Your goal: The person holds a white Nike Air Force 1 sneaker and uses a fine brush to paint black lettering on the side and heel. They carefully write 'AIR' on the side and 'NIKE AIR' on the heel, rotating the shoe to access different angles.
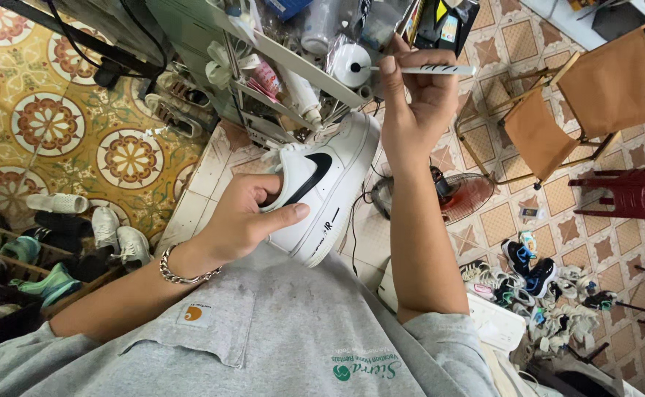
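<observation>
- A white shoe (322, 195) is clamped in the left hand (245, 220)
- A thin brush (429, 70) is pinched by the right hand (414, 103)
- The shoe could be smeared if the brush slipped

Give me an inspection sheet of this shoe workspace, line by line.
Surface: patterned floor tiles, no table seen.
Job's things: white sneaker with a black mark; thin white brush.
Clutter: wire rack crowded with bottles; shoes on a low shelf; shoe pile.
Hands: left hand grips the sneaker; right hand holds the brush up.
Cables: black cable on the floor.
Surroundings: folding chair, red stool, floor fan.
</observation>
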